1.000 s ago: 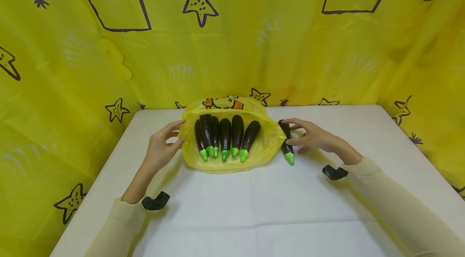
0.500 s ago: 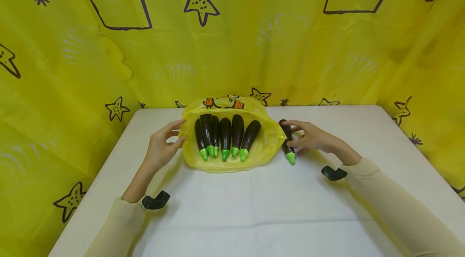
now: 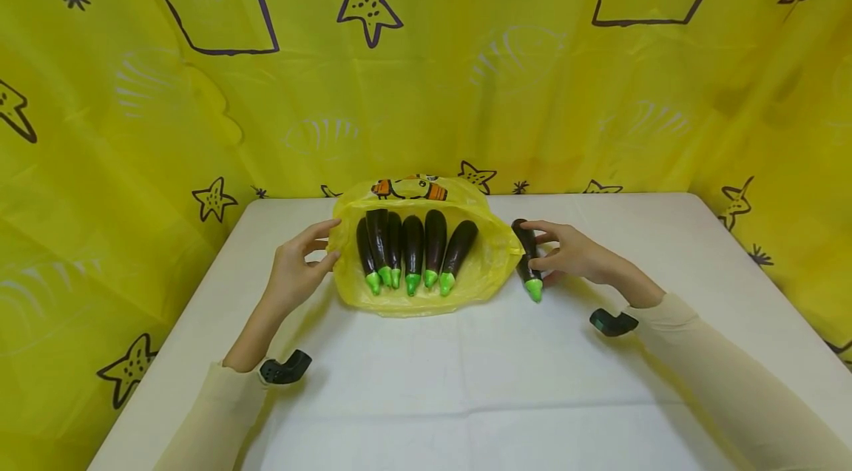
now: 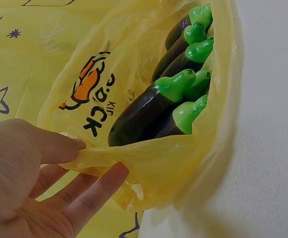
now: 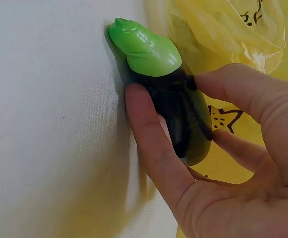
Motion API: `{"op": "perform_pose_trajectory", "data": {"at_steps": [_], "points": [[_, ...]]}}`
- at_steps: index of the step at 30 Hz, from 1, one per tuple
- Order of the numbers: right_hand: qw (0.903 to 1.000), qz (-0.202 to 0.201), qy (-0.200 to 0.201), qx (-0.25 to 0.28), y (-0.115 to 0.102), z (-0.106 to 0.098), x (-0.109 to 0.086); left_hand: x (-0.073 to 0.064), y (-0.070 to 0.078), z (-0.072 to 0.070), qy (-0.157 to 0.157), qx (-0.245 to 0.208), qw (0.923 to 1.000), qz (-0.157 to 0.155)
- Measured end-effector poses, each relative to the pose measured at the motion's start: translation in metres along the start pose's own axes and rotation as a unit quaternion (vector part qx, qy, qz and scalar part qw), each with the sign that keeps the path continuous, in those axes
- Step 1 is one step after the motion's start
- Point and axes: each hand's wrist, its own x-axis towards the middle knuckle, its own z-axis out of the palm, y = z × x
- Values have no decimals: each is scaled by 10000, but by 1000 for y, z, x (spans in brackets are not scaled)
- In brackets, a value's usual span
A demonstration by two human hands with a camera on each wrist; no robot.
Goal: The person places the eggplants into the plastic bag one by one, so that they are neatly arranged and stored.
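A yellow plastic bag [image 3: 492, 264] lies on its side with its mouth toward me. Inside it several dark purple eggplants [image 3: 413, 249] with green caps lie side by side, caps toward the opening. At the bag's left edge my left hand [image 3: 298, 264] pinches the rim; the left wrist view shows plastic between thumb [image 4: 59, 148] and fingers [image 4: 101, 193]. Just outside the bag on the right, another eggplant [image 3: 527, 253] rests on the table, green cap [image 5: 146, 49] nearest me. My right hand [image 3: 577, 255] holds it, thumb and fingers on opposite sides of its dark body.
A white cloth [image 3: 459, 382] covers the table, with a crease running across its front part. Yellow printed sheeting [image 3: 426, 101] hangs along the back and both sides. The bag stands close to the table's back edge.
My right hand has shifted slightly to the right, and the eggplant in it has moved a little the same way, off the bag's corner. The left hand and the bag look unmoved.
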Motion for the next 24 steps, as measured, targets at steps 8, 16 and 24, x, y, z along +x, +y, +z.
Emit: {"op": "perform_pose_trajectory", "data": {"at_steps": [8, 16, 24], "points": [[9997, -30, 141, 183, 1, -1, -3, 0, 0, -1, 0, -37, 10000, 48], [9983, -334, 441, 182, -4, -10, -18, 1, 0, 0, 1, -73, 9999, 93], [9964, -529, 656, 127, -14, -16, -34, 2, 0, 2, -37, -119, 9999, 66]]}}
